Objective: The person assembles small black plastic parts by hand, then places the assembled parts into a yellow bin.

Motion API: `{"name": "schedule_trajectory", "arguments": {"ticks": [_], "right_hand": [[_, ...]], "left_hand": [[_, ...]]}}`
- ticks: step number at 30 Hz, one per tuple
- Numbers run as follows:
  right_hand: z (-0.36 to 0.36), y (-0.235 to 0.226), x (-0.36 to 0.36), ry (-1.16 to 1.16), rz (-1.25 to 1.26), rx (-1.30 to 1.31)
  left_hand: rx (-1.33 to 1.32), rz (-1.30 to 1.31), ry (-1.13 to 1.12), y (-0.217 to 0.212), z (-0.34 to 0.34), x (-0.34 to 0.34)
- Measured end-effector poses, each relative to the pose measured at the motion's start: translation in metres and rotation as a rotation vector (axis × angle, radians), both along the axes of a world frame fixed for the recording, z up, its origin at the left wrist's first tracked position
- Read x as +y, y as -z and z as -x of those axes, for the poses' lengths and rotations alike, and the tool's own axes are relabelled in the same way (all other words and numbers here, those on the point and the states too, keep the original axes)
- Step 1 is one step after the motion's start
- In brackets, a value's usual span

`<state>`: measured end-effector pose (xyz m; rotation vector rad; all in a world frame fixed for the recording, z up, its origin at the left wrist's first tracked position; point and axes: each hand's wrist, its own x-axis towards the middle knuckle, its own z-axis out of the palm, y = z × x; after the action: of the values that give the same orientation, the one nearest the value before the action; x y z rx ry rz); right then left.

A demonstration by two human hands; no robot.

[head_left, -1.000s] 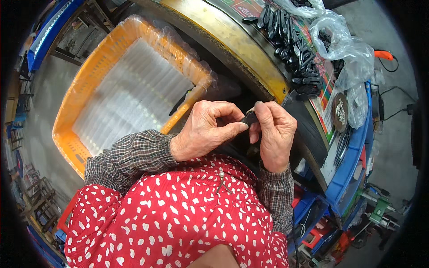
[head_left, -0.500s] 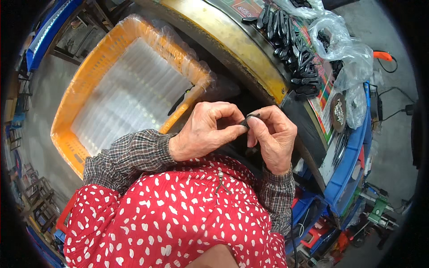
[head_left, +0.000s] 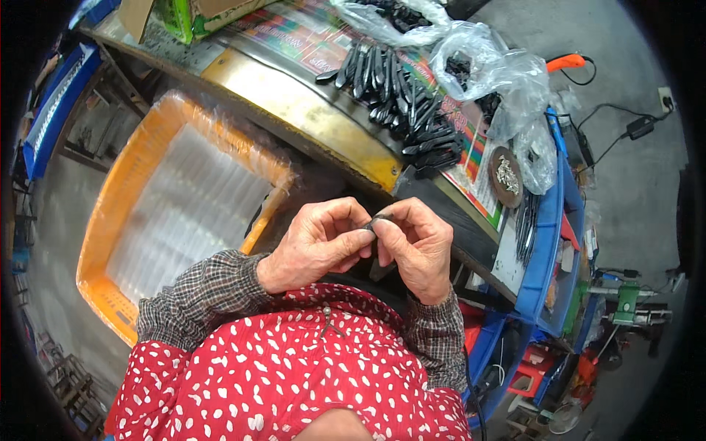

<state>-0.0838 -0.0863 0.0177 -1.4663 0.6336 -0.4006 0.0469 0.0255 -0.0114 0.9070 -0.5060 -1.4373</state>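
In front of my chest, my left hand [head_left: 312, 241] and my right hand [head_left: 419, 248] meet with fingertips pinched. Between them is a small black piece [head_left: 372, 223], mostly covered by the fingers; its kind cannot be made out. Both hands grip it. On the workbench beyond lies a pile of slim black parts [head_left: 397, 95], many side by side. To their right, a round brown dish [head_left: 495, 176] holds small silvery metal bits [head_left: 507, 173].
An orange crate [head_left: 110, 213] lined with clear plastic stands to the left. The bench's yellowish metal edge [head_left: 294, 110] runs before me. Crumpled clear bags [head_left: 482, 62] lie at the back right. A blue tray [head_left: 540, 294] and thin black rods [head_left: 526, 228] are at right.
My view has swung right and up, so more of the bench shows. Both hands still pinch the small black piece, with the fingertips drawn closer together.
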Motion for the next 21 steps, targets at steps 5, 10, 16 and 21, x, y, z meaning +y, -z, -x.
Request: {"name": "schedule_trajectory", "arguments": {"ticks": [5,10,16,21], "right_hand": [[0.01,-0.012,-0.009,0.023,0.006,0.022],[0.015,-0.024,-0.026,-0.009,0.016,0.029],[0.019,-0.048,-0.088,0.044,0.722,0.268],[0.027,-0.028,-0.174,0.236,1.022,0.455]], "left_hand": [[0.049,-0.045,0.038,-0.015,0.005,-0.01],[0.025,-0.033,0.045,-0.023,0.006,-0.021],[-0.062,-0.028,0.031,-0.027,0.009,-0.026],[-0.105,-0.041,0.025,-0.027,0.008,-0.027]]}}
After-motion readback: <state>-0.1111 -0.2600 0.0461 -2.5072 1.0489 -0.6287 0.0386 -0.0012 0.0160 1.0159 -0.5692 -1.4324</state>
